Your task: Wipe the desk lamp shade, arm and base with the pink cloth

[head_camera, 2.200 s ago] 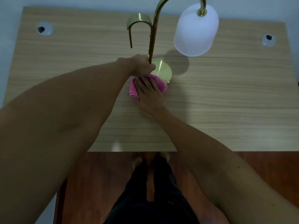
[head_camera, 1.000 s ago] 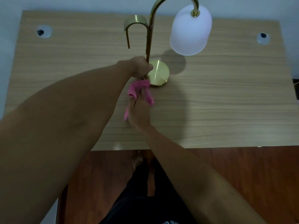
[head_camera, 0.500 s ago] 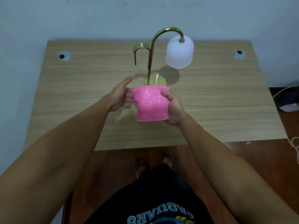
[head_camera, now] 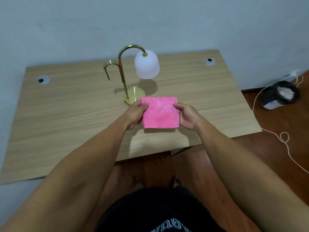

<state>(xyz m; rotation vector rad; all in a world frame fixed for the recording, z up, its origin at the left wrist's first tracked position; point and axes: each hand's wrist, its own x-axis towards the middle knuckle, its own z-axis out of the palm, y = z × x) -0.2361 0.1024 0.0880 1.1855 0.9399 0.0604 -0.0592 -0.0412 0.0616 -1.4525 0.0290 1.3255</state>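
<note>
You held the pink cloth (head_camera: 160, 113) flat between both hands, above the near half of the desk (head_camera: 66, 114) and well in front of you at twelve o'clock. Your left hand (head_camera: 136, 114) pinched its nine o'clock edge, thumb on top and fingers curled beneath; your right hand (head_camera: 187, 116) pinched the three o'clock edge the same way. Neither hand held anything else.

The cloth was folded into a neat square of several layers, as the stacked edges at its far right corner showed. It looked light and soft, likely to droop the moment one hand let go, so a pinch at two opposite edges suited it. For wiping, you would probably have done better to gather it into one palm as a pad.

The lamp stood just beyond the cloth, at about eleven o'clock from it. Its round brass base (head_camera: 135, 96) sat on the desk, partly hidden behind your left hand and the cloth's far edge. The thin brass arm (head_camera: 122, 77) rose from the base and curved over to the white shade (head_camera: 147, 66) at one o'clock.

The lamp looked top-heavy on so slim a stem, and the polished brass was probably slippery. The shade seemed the fragile part, though its material could not be told. Steadying the arm low, near the base, seemed the safest hold.
</note>
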